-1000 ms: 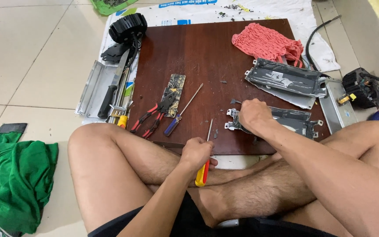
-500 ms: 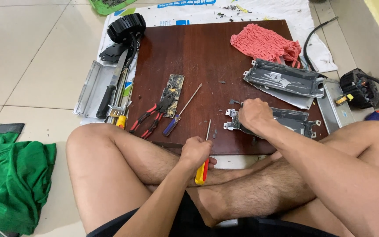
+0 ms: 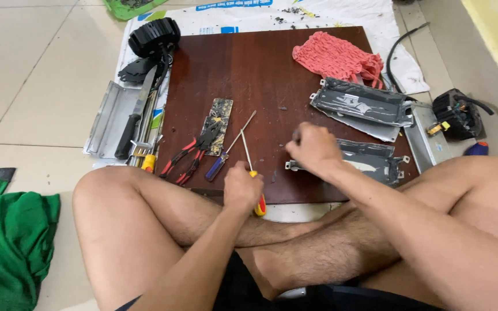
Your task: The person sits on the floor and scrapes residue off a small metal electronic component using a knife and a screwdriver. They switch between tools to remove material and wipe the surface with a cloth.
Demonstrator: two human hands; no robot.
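- Head view shows the left hand (image 3: 242, 187) clenched around a red-and-yellow-handled screwdriver (image 3: 251, 173) at the near edge of the dark wooden board (image 3: 260, 63), shaft pointing away across the board.
- Right hand (image 3: 314, 148) is closed down on the left end of a grey metal casing (image 3: 370, 161) lying on the near right part of the board; whether its fingers pinch anything small cannot be told.
- Judging progress: the casing lies flat with its mounting tabs showing, and the screwdriver tip is not on it, so any screw work here looks unfinished.
- Just beyond that casing, toward the board's far right, lies a second grey casing (image 3: 361, 103), seemingly already opened or set aside.
- At the board's far right corner sits a pink knitted cloth (image 3: 332, 57).
- Near the board's middle left lie a blue-handled screwdriver (image 3: 229, 148), red-handled pliers (image 3: 183, 160) and a small circuit board (image 3: 217, 124).
- Off the board's left edge: a black round motor-like part (image 3: 154, 35) and a metal channel (image 3: 106, 118).
- Far left on the floor is a green cloth (image 3: 7, 242).
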